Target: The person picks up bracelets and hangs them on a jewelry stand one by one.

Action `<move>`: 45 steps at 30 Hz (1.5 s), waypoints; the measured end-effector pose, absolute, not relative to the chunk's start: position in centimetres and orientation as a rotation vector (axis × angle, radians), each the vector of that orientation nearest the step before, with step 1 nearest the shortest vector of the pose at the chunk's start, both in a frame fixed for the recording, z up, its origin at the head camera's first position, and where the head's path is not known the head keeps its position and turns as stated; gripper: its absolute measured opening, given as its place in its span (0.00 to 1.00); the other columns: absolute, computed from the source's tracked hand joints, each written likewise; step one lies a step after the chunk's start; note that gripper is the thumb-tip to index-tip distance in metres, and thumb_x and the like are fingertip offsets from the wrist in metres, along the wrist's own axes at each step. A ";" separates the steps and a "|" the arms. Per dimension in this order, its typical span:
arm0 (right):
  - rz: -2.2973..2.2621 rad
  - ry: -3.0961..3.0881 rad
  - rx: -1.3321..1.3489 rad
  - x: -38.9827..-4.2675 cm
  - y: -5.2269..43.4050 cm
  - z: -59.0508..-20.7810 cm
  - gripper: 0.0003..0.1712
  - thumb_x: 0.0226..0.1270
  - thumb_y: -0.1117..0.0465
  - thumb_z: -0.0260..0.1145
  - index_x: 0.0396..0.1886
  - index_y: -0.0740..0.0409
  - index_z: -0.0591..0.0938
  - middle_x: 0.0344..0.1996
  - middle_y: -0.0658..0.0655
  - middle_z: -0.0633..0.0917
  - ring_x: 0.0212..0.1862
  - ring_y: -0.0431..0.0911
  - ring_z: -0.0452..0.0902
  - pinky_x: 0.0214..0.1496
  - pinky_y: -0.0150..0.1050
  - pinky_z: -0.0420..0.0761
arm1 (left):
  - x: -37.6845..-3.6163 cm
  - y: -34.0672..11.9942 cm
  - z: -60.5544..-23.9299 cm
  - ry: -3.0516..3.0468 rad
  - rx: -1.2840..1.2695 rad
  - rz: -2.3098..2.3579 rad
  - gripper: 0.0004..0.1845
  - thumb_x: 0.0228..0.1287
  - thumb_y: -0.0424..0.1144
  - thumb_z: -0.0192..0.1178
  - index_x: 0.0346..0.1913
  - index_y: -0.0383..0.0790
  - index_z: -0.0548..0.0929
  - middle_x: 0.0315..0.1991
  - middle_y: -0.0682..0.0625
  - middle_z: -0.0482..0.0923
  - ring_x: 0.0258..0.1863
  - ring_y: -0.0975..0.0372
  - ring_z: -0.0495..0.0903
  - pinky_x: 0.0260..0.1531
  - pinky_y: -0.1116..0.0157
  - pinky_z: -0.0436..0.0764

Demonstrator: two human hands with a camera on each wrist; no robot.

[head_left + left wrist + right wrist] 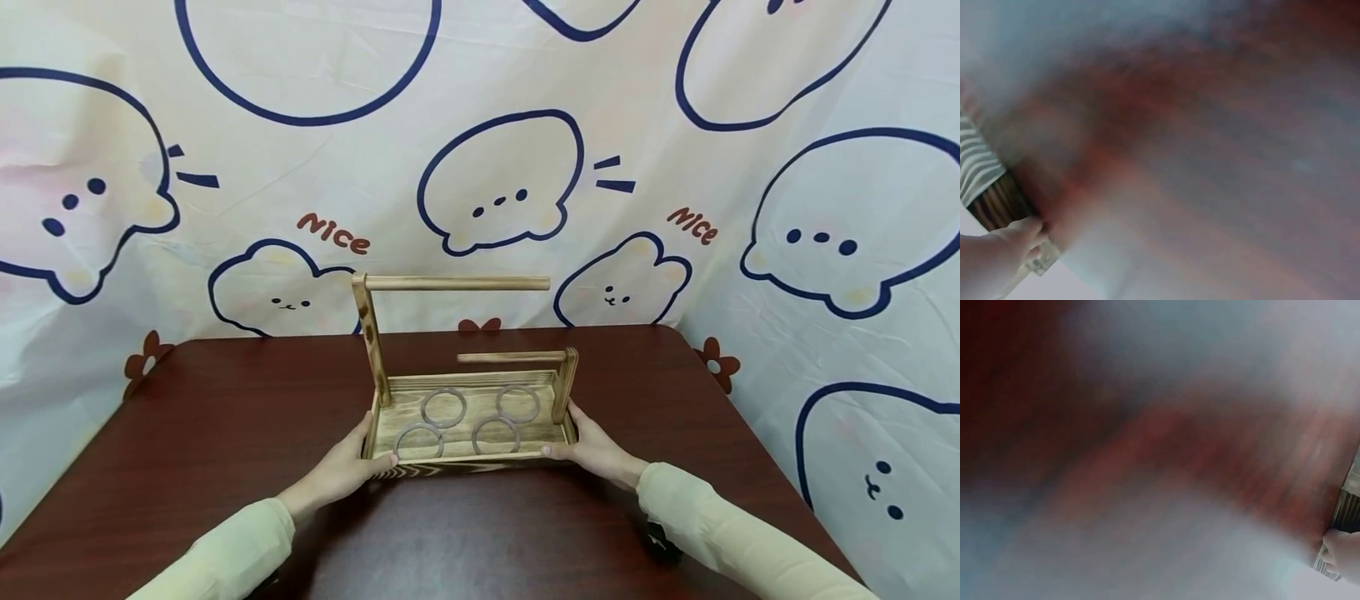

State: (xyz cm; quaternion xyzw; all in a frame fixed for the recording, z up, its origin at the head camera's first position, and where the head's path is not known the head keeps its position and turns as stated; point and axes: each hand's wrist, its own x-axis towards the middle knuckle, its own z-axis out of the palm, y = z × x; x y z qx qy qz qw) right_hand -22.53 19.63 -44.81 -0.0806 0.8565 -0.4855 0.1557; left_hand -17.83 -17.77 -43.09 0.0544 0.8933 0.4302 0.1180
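Head view is showing us a wooden tray (468, 456) sitting near the middle of the dark red desk (225, 417), toward its far edge, with four metal rings (442, 407) set into its floor and two posts carrying dowels. We are steadying it from both ends: our left hand (347, 468) is gripping its left end, fingers curled at the near corner, and our right hand (592, 450) is clasping the right end, thumb along the front rim. Both forearms are reaching forward, sleeves low over the desk.

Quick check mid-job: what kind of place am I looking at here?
Probably a makeshift recording corner indoors, not a workshop: a dark red table hemmed in by a cartoon-print cloth, bearing only a wooden rack with four rings, held at its ends by the left hand and right hand.
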 end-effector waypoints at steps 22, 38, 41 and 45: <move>-1.397 2.438 -0.242 -22.5 18.9 -44.3 0.60 0.53 0.53 0.70 0.72 0.60 0.39 0.72 0.60 0.43 0.72 0.55 0.34 0.69 0.58 0.46 | -16.6 -13.5 -38.9 3.064 0.672 0.683 0.24 0.58 0.43 0.61 0.57 0.37 0.76 0.55 0.42 0.75 0.57 0.49 0.72 0.53 0.49 0.72; -1.338 2.482 -0.194 -22.4 19.6 -44.1 0.61 0.51 0.51 0.71 0.72 0.62 0.41 0.72 0.63 0.45 0.72 0.57 0.36 0.68 0.58 0.49 | -19.2 -8.1 -41.3 2.886 0.877 1.156 0.15 0.60 0.35 0.58 0.50 0.40 0.81 0.49 0.47 0.80 0.47 0.56 0.79 0.47 0.55 0.76; -1.349 2.482 -0.209 -22.3 19.5 -44.2 0.61 0.51 0.51 0.72 0.72 0.63 0.41 0.72 0.63 0.46 0.72 0.57 0.36 0.68 0.58 0.48 | -19.7 -7.6 -41.8 2.773 0.839 1.200 0.17 0.63 0.36 0.56 0.54 0.39 0.78 0.53 0.45 0.77 0.54 0.53 0.75 0.50 0.54 0.75; -1.355 2.477 -0.215 -22.4 19.4 -44.4 0.62 0.50 0.50 0.72 0.72 0.63 0.41 0.72 0.63 0.45 0.72 0.56 0.36 0.69 0.58 0.48 | -20.9 -6.8 -42.4 2.701 0.855 1.177 0.21 0.64 0.38 0.55 0.59 0.37 0.73 0.57 0.43 0.75 0.57 0.52 0.73 0.54 0.53 0.72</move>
